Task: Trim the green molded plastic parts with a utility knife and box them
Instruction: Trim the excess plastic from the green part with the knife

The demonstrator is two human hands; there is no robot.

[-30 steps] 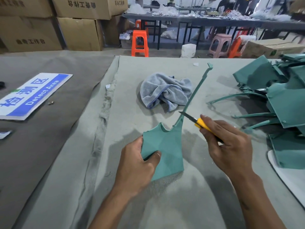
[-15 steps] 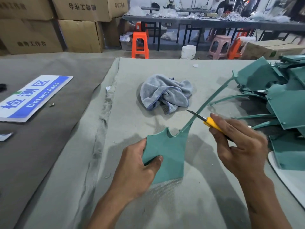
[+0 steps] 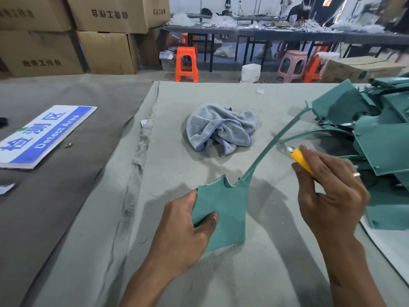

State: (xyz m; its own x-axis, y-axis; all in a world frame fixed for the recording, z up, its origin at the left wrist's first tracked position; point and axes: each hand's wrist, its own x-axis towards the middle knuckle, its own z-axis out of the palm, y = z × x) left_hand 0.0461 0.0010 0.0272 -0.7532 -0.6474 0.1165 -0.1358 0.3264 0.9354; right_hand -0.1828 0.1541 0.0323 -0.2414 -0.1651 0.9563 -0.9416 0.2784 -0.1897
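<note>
Trimming a green part at the centre of the frame.

The flat green molded plastic part with a long thin stem (image 3: 223, 209) sits lower centre, its left edge gripped by the left hand (image 3: 188, 231), thumb pressed on its face. The stem runs up and right, where the blurred blade of the yellow-handled utility knife (image 3: 297, 157) meets it; the right hand (image 3: 329, 196) curls round the handle, a ring on one finger. At the right edge lies a heap of green plastic parts (image 3: 380, 138). Above centre a crumpled grey towel (image 3: 219, 127) rests on the grey felt table cover (image 3: 287, 273). A blue-and-white "Detect Area" sign (image 3: 44, 134) lies at the left.
</note>
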